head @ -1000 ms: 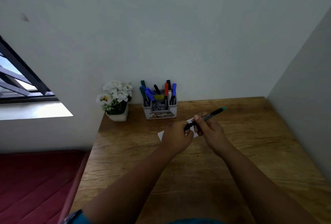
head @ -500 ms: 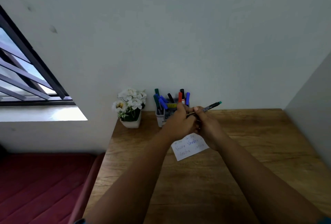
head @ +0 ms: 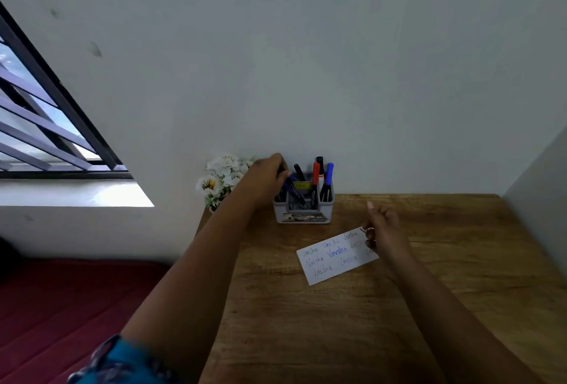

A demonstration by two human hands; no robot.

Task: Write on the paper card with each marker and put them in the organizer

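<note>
Grey organizer (head: pixel 302 210) holds red, blue and black markers (head: pixel 320 179); white card (head: pixel 334 256) bears blue and grey writing; wood-grain brown table (head: pixel 429 307).

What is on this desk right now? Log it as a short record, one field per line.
left hand: over the organizer's left side, fingers round a marker
right hand: above the card's right end, loosely curled, holds nothing
organizer: grey, by the wall, holds several markers
paper card: flat on the desk, handwritten lines
flowers: white, left of the organizer
desk: wooden

left hand (head: pixel 265 178) hides the marker, perhaps in its grip; card's (head: pixel 334 256) corner covered.
</note>
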